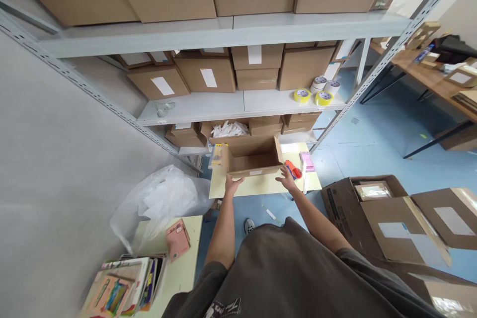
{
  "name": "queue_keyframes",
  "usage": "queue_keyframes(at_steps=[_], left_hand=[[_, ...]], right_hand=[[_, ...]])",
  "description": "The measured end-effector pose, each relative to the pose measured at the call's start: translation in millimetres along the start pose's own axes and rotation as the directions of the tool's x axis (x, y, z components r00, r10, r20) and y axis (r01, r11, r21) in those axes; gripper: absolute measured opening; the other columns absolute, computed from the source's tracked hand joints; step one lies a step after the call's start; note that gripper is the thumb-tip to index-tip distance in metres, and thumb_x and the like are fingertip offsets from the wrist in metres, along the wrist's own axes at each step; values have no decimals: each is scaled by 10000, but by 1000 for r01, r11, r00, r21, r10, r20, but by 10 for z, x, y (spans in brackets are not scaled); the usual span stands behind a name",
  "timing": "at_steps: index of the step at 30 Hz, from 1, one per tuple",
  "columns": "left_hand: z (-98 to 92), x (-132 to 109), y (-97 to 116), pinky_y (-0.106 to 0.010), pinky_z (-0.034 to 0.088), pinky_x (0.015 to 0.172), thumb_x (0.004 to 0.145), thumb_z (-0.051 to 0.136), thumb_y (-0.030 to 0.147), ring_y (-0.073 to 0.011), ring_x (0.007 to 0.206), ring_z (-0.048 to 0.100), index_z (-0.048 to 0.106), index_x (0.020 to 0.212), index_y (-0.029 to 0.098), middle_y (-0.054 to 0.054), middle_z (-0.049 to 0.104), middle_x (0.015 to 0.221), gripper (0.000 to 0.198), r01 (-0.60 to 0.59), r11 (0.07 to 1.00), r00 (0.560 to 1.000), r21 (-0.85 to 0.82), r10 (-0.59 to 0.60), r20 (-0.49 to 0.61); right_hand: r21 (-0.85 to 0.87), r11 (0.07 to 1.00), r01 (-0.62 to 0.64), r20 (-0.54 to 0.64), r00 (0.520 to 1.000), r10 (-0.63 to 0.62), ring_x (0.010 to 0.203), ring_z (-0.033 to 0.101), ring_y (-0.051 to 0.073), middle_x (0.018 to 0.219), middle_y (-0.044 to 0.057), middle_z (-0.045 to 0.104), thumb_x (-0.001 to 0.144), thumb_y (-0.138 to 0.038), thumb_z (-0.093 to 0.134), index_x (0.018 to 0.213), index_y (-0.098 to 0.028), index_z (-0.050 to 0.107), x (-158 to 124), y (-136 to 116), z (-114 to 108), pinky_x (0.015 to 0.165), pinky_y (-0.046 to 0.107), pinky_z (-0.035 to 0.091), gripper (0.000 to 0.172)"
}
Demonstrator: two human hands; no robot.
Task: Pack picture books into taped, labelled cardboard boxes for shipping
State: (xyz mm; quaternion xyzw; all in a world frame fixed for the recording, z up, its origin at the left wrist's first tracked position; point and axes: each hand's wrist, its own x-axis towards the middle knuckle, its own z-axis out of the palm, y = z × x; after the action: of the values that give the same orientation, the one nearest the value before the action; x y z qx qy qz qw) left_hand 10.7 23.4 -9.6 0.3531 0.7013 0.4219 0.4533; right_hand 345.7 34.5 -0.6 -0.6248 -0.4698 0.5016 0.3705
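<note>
An open cardboard box (pixel 253 163) stands on a small pale yellow table (pixel 257 189), its hollow facing up and no contents visible. My left hand (pixel 233 185) is at its front left corner, fingertips against the cardboard and thumb stretched inward. At the front right corner is my right hand (pixel 286 179), fingers apart and thumb pointing toward the box. Whether those fingertips touch the cardboard I cannot tell. Just beyond my right hand lies a red and blue tape dispenser (pixel 293 170). A pink item (pixel 307 161) is on the table's right side.
Behind the table rises a metal shelf (pixel 208 104) with cardboard boxes and tape rolls (pixel 323 98). A plastic bag (pixel 171 194) sits at left, above a side table (pixel 179 268) with books (pixel 122 283) and a pink box (pixel 178 239). Large cartons (pixel 395 228) stand at right.
</note>
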Motion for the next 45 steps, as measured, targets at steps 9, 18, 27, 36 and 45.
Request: queue_keyframes(at_steps=[9,18,27,36,45], left_hand=[[-185,-18,304,-395,557,1124,856,806,218,-319,1426,630,262,1717,272,-187,463,1701,1020,36,996,979,83,-18,-203],[-342,400,1516,-430,408,1273,960,712,341,-310,1392,607,753,1317,222,-119,734,1359,378,-486,802,861,347,507,34],[-474,529,1032,-607,127,1351,491,1036,597,-470,1700,47,755,1322,292,-135,333,1795,929,-332,697,925,636,110,362],[-266,559,755,-559,139,1378,466,1083,524,-487,1697,7,763,1337,245,-102,106,1859,969,-438,656,894,614,245,375],[-224,630,644,-521,254,1376,655,1028,318,-420,1698,149,843,915,248,-41,383,1768,327,-437,734,891,520,276,360]], right_hand=[[-145,989,-30,-148,989,8,1138,743,324,1386,164,713,799,-355,656,1537,-228,546,-84,-252,-85,1018,515,620,757],[-361,757,545,42,820,-571,1486,532,327,1595,132,578,995,-348,580,1503,-244,624,422,-1581,72,1242,516,466,520],[-785,479,393,337,919,-203,1703,-22,462,1846,130,182,708,-491,966,1605,-268,555,911,-1273,175,1343,649,107,1012],[-765,554,329,351,934,-70,1690,-52,513,1842,237,-52,517,-670,1026,1784,-253,169,935,-749,-168,1307,680,207,1585],[-742,608,282,272,956,-111,1703,82,443,1841,191,91,709,-613,934,1778,-284,184,1159,-918,-110,1315,603,277,1348]])
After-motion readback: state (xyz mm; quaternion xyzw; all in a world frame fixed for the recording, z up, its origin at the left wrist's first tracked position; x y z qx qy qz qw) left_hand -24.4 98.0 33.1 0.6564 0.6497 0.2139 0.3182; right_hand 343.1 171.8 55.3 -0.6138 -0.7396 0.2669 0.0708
